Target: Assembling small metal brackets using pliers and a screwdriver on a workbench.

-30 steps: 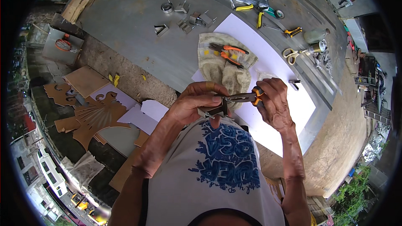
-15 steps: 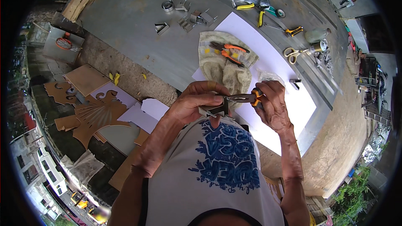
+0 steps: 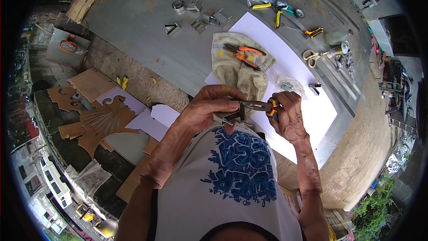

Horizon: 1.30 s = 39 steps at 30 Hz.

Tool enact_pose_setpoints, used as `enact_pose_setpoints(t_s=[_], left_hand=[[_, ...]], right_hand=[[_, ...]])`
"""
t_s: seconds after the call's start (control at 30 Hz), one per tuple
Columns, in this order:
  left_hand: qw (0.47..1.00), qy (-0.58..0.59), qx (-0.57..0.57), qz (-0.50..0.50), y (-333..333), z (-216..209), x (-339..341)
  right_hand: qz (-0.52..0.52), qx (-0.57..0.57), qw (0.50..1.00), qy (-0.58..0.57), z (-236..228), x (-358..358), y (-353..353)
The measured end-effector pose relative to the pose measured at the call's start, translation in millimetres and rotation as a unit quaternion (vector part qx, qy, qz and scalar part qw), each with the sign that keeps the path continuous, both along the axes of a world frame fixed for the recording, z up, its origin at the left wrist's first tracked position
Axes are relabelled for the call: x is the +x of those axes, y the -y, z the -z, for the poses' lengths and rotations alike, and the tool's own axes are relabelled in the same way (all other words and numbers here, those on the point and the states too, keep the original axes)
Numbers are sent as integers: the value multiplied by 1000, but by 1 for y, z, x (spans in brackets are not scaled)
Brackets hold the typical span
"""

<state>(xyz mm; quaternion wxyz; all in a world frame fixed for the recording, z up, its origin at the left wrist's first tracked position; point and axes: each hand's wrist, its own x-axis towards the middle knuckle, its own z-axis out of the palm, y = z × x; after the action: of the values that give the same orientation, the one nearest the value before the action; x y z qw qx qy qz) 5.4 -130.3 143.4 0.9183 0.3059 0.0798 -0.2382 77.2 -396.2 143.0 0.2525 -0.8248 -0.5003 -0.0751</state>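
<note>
My left hand (image 3: 209,107) is closed around a small bent metal bracket (image 3: 232,116) with screw-like pins, held up in front of my shirt. My right hand (image 3: 289,115) grips the orange-and-black handles of a pair of long-nose pliers (image 3: 260,105). The jaws of the pliers reach left to the bracket's upper edge, at a pin near my left thumb. Just beyond my hands a folded cloth (image 3: 238,76) lies on the table, with orange-handled pliers (image 3: 246,56) resting on it. A clear plastic bag of small metal parts (image 3: 287,85) sits behind my right hand.
Several similar metal brackets (image 3: 209,19) stand on the grey metal table (image 3: 133,31). White sheets (image 3: 307,129) lie at the right, with scissors (image 3: 310,58), a tin can (image 3: 339,49) and yellow-handled tools (image 3: 278,18) beyond. Brown cut-out boards (image 3: 109,118) lie at the lower left.
My right hand has shifted and turned slightly on the pliers, uncovering more of the plastic bag. My left hand keeps the bracket in almost the same place.
</note>
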Motion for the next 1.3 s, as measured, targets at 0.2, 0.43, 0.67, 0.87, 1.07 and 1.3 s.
enact_pose_setpoints(t_s=[0.2,0.43,0.67,0.87,1.07,1.3], left_hand=[[996,21,62,-54,5,-8,2],[968,111,195,-110,15,-18,0],[956,145,227,-117,17,-16,-1],[954,131,246,-115,15,-16,2],[959,132,223,-112,12,-17,5],[924,132,342,-105,5,-25,8]], right_hand=[[-2,12,1000,0,11,-10,4],[7,56,997,-59,11,-21,-2],[7,55,993,-102,11,-19,1],[10,22,995,-98,-2,-12,3],[25,7,998,-51,-18,-5,1],[48,-80,994,62,-39,4,8]])
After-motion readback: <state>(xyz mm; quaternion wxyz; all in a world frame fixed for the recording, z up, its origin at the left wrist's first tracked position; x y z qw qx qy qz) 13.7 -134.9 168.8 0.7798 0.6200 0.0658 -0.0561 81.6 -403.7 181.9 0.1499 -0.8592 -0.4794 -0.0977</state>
